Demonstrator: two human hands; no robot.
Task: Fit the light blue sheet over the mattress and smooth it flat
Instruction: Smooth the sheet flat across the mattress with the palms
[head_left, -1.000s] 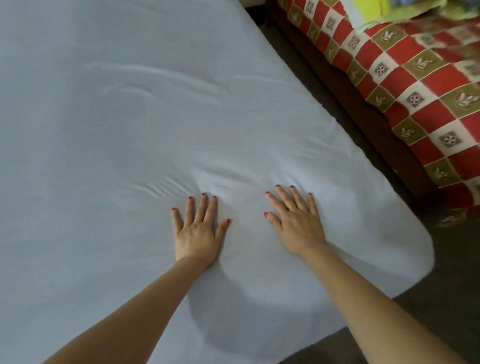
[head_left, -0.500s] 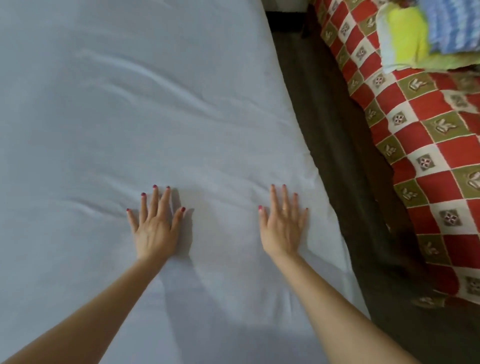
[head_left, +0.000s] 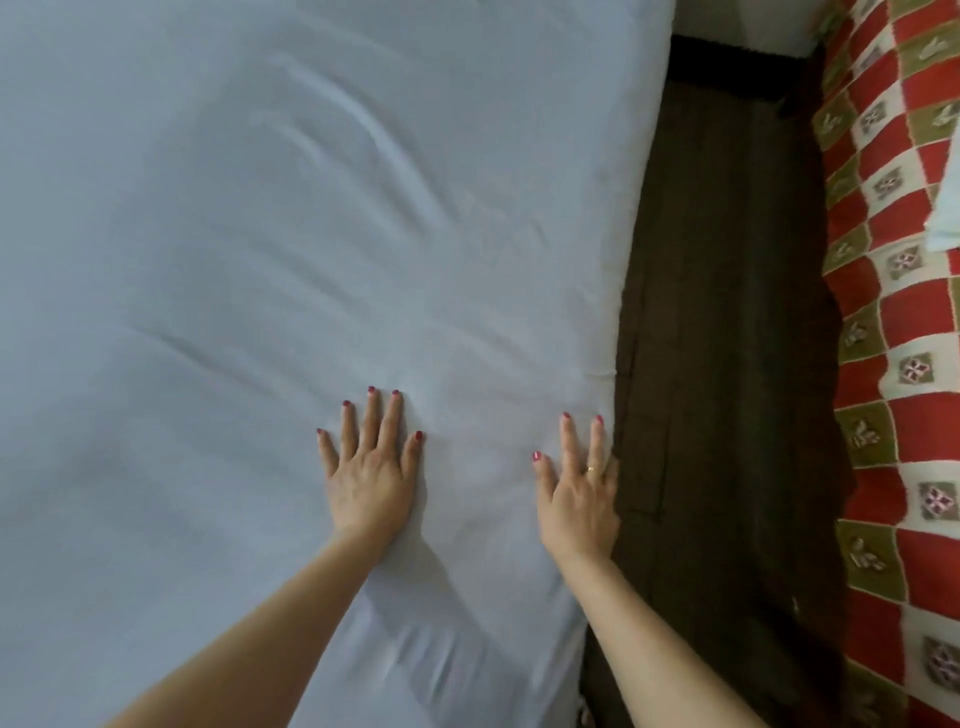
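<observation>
1. The light blue sheet (head_left: 260, 234) is lying over the mattress, covering it as far as its right edge, which is running just beside the right hand's outer fingers.
2. Soft creases are fanning out across the sheet ahead of the fingertips of both hands, with a longer curved ridge farther beyond the left hand's fingertips.
3. The left hand (head_left: 370, 478) is pressing palm-down on the sheet, its fingers (head_left: 392, 421) lying flat and spread apart, gripping nothing.
4. The right hand (head_left: 579, 499) is also lying palm-down on the sheet, at the mattress edge; its fingers (head_left: 569, 441) are flat and slightly parted, and its outermost finger is hanging over the edge. It is pinching nothing.
5. A gold ring (head_left: 591, 469) is sitting on one of the right hand's fingers.
6. The dark floor (head_left: 727, 364) is stretching away beside the right hand's outer fingers.
7. Beyond the floor, farther out from those fingers, a red, white and olive checked cover (head_left: 904, 322) is draping down.
</observation>
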